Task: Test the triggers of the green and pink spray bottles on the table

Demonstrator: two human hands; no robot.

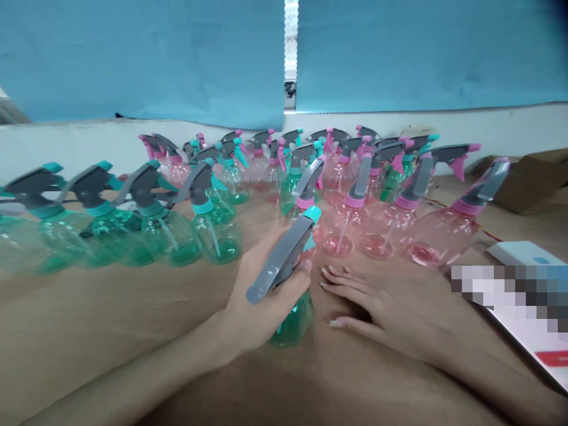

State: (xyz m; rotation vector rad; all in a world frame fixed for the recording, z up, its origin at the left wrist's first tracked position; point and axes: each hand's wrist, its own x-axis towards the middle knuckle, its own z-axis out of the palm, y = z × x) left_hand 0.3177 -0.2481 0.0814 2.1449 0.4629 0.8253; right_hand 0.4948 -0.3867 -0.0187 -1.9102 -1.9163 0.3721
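My left hand is wrapped round the neck of a green spray bottle with a grey and teal trigger head, near the middle of the table. The bottle leans slightly, and my fingers hide its collar. To its right, my right hand rests palm down on the table with its fingers stretched out, holding nothing. Just beyond it stands a pink spray bottle in a row with other pink ones. Left of my left hand is a green spray bottle, the last in a row of green ones.
More pink and green spray bottles crowd the back of the brown table. At the right lie a white box, a partly blurred-out flat item and a brown cardboard box. Blue sheeting hangs behind.
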